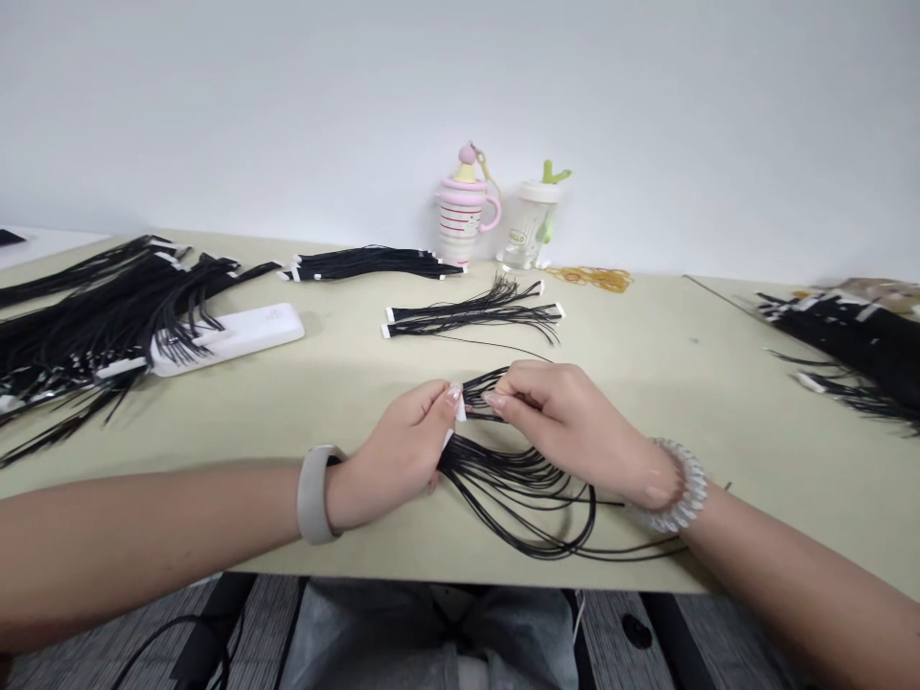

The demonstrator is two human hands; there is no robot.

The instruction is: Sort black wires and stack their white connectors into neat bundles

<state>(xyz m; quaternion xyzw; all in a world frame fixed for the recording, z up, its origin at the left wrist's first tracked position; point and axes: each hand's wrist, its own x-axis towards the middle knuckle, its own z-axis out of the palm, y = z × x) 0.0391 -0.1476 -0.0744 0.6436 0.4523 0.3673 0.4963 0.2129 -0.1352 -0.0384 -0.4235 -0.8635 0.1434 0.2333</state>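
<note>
At lower centre of the frame, on the table (647,335), a black wire harness (524,508) lies looped between both hands. Left fingers (447,402) pinch its white connector (460,410); right fingers (499,398) grasp the wires (478,395) just beside it. A steady pinch keeps the connector square and the wires untwisted.

The left hand (392,455) and right hand (567,422) hide most of the white connector (460,407) on the black wire bundle (517,498); the wire piles (86,331) at far left and far right (855,350) run off the frame.
</note>
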